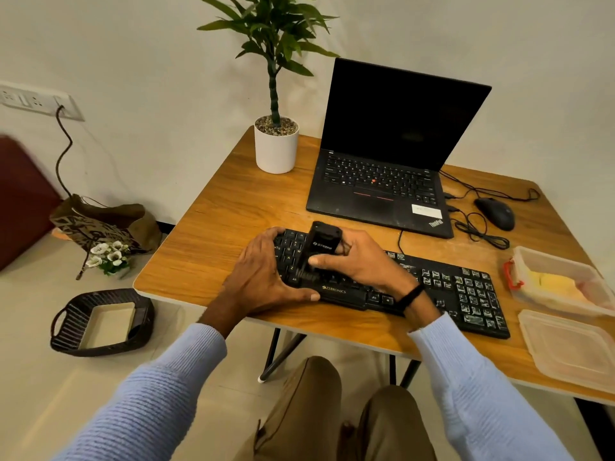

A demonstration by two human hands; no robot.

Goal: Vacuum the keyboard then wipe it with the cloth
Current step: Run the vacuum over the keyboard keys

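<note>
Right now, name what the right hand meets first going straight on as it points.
Probably the left hand, gripping the keyboard at its left end, just beyond the vacuum the right hand holds; depth is hard to judge.

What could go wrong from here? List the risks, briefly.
1. The keyboard lies close to the front edge of the table, and the left-hand grip steadies only its left end; a hard push may skew or slide it.
2. The vacuum, held in the right-hand grip, has its brush on the keys; dragging it might catch a keycap.
3. The keyboard cable runs toward the laptop; shifting the keyboard could tug it.
</note>
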